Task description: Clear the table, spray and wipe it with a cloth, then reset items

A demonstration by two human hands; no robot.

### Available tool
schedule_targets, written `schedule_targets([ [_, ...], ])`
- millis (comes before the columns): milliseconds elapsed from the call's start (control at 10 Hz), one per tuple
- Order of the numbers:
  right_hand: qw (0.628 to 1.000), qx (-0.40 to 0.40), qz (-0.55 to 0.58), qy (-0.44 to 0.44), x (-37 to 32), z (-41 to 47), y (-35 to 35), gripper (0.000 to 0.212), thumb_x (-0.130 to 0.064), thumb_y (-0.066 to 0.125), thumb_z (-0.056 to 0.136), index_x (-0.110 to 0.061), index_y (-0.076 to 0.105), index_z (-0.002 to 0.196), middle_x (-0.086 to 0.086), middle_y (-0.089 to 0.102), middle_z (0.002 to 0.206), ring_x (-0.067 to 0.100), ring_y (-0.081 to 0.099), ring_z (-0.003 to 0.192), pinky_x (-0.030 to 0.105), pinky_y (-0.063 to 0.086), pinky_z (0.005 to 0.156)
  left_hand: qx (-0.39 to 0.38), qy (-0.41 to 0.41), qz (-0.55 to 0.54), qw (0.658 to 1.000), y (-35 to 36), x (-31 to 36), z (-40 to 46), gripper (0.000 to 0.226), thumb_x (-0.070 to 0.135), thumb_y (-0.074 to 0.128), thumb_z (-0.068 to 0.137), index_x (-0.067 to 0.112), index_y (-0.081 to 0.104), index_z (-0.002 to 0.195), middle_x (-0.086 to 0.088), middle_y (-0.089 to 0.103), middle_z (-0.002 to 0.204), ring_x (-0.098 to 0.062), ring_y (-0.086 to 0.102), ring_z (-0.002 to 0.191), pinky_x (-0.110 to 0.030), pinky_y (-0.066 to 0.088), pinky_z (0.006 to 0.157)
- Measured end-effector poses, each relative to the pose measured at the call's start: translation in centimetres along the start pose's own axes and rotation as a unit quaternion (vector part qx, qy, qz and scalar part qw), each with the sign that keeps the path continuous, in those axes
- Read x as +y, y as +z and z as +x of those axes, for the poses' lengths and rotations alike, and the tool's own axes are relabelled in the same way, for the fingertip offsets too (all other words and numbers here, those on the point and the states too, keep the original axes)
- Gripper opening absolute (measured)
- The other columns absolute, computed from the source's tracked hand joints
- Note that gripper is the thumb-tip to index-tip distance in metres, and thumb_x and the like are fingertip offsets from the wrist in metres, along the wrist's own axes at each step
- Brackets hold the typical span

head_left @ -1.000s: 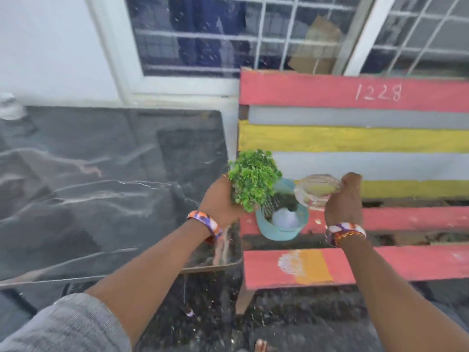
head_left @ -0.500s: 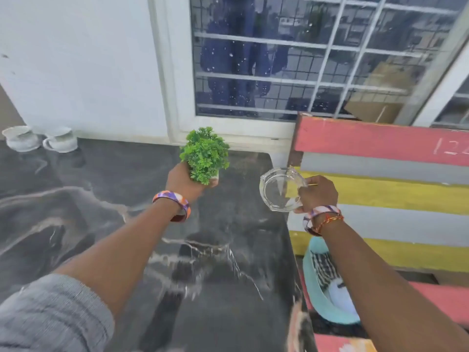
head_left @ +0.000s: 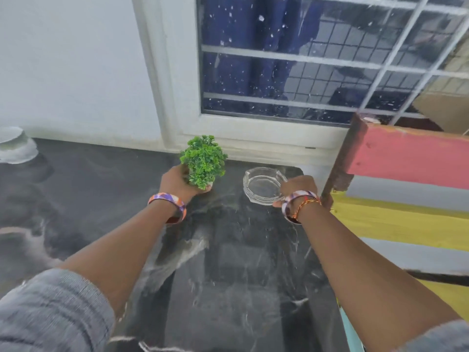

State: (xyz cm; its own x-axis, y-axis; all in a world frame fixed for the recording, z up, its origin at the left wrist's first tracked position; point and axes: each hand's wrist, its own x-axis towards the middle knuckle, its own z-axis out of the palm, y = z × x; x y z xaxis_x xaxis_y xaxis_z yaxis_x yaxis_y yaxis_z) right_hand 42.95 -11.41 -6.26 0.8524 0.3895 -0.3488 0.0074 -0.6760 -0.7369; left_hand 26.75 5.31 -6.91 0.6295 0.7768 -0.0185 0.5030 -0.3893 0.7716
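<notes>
Head view shows both of your arms stretched over the dark marbled desk (head_left: 228, 262) toward its far edge by the window (head_left: 304, 59). Your left hand (head_left: 177, 184) is wrapped around the base of the small green plant (head_left: 204, 161), fingers curled under the foliage, the plant upright and low over the desk — whether its pot touches the surface you cannot tell, since your hand hides it. Your right hand (head_left: 298, 188) pinches the near right rim of the clear glass ashtray (head_left: 264, 185), which sits near the desk's far right corner, just beside the plant and apart from it. Each wrist carries a patterned bangle. At the far left edge of the desk stands a white cup (head_left: 15, 146), blurred. To your right rises the painted slat bench (head_left: 411, 189) — pink, grey and yellow boards.
</notes>
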Motion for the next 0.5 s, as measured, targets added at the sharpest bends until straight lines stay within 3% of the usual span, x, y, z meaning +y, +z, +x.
schedule_targets([
  [100, 0.998, 0.01, -0.059, 0.007, -1.3, 0.3, 1.1, 0.036, -0.001, 0.05, 0.09, 0.004, 0.05, 0.126, 0.018, 0.055, 0.129, 0.028, 0.06, 0.098, 0.005, 0.029, 0.027, 0.002, 0.002, -0.002, 1.0, 0.2, -0.5, 1.5, 0.05, 0.024, 0.079, 0.068, 0.012, 0.063, 0.114, -0.012, 0.069, 0.113, -0.026, 0.062, 0.107, -0.017, 0.035, 0.078],
  [200, 0.998, 0.017, -0.055, 0.006, -3.1, 0.3, 1.9, 0.036, -0.002, 0.047, 0.092, 0.004, 0.049, 0.128, 0.019, 0.053, 0.132, 0.026, 0.057, 0.109, 0.004, 0.028, 0.029, -0.004, 0.011, 0.014, 1.0, 0.5, -1.2, 2.6, 0.047, 0.028, 0.078, 0.069, 0.015, 0.065, 0.112, -0.01, 0.07, 0.111, -0.027, 0.062, 0.106, -0.018, 0.035, 0.076],
  [300, 0.998, 0.034, -0.035, 0.04, -3.5, 0.6, 2.5, 0.033, -0.02, 0.045, 0.097, -0.004, 0.054, 0.124, 0.01, 0.057, 0.127, 0.021, 0.056, 0.112, 0.004, 0.044, 0.076, 0.0, 0.006, 0.028, 1.0, 0.7, -1.5, 3.0, 0.048, 0.033, 0.076, 0.069, 0.017, 0.062, 0.113, -0.009, 0.069, 0.112, -0.03, 0.062, 0.106, -0.024, 0.04, 0.078],
  [400, 0.991, 0.043, -0.128, -0.012, -3.8, -0.6, 2.5, 0.038, -0.029, 0.039, 0.099, -0.005, 0.053, 0.126, 0.008, 0.056, 0.129, 0.02, 0.056, 0.116, 0.023, 0.041, 0.098, -0.007, 0.025, 0.05, 0.998, 0.9, -1.8, 3.5, 0.048, 0.032, 0.074, 0.07, 0.015, 0.06, 0.114, -0.012, 0.068, 0.112, -0.034, 0.062, 0.105, -0.033, 0.046, 0.083],
  [500, 0.988, 0.02, 0.131, 0.083, -4.0, -0.4, 2.7, 0.04, -0.008, 0.039, 0.098, -0.002, 0.039, 0.137, 0.016, 0.046, 0.138, -0.003, 0.067, 0.074, 0.01, 0.052, 0.067, -0.038, 0.043, 0.091, 0.994, -0.4, -2.3, 3.4, 0.064, 0.028, 0.078, 0.066, 0.013, 0.053, 0.123, -0.011, 0.063, 0.122, -0.032, 0.057, 0.113, -0.036, 0.046, 0.091],
])
